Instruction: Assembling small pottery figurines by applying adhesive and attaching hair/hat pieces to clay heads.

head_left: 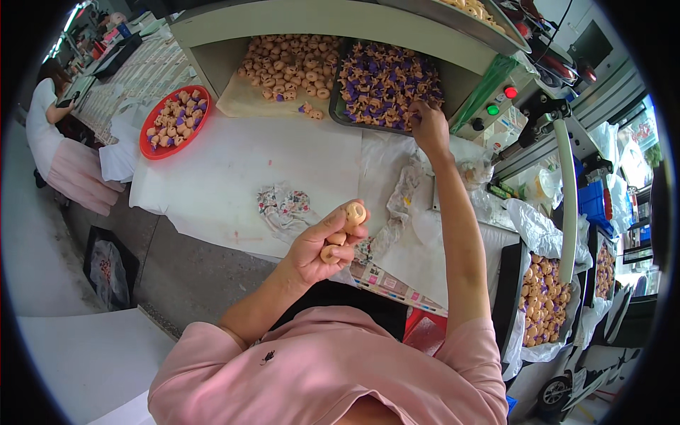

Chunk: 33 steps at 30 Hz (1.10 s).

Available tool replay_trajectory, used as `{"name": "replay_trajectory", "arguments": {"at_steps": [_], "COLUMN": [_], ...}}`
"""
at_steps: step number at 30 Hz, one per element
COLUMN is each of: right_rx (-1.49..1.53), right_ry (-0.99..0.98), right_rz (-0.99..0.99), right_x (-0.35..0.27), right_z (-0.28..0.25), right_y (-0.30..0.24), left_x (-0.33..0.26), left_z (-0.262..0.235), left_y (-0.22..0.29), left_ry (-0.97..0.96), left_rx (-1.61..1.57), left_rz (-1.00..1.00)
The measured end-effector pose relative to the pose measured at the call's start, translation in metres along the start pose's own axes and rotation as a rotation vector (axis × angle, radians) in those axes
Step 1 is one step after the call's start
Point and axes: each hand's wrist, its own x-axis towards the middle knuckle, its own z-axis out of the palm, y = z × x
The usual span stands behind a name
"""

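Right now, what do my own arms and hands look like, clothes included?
Your shirt is pale pink, with a short left sleeve and short right sleeve. A small dark motif marks its front. The left forearm and right forearm are uncovered, with no watch visible. The left grip and right grip are ungloved human hands.

Grey floor point(184, 265), strip lights point(71, 18), bright window point(643, 127)

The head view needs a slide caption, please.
Left hand holds tan pieces, right hand at a dark tray of small parts.
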Motion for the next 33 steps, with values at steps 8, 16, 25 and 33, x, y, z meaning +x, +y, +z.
{"name": "replay_trajectory", "arguments": {"at_steps": [8,16,25,33], "right_rx": [0.884,0.607,0.558,0.457], "right_ry": [-0.096,-0.078,-0.052,0.061], "right_rz": [0.297,0.169,0.062,-0.012], "right_x": [-0.094,-0.169,-0.182,-0.190], "right_z": [-0.079,-0.128,-0.141,-0.133], "right_y": [-0.085,-0.113,-0.104,-0.109], "left_x": [0.023,0.042,0.047,0.044], "left_z": [0.011,0.007,0.016,0.024], "left_y": [0.007,-0.017,-0.030,-0.043], "left_ry": [0.129,0.165,0.125,0.132], "left_rx": [0.271,0.470,0.710,0.756], "left_rz": [0.100,0.029,0.035,0.180]}}
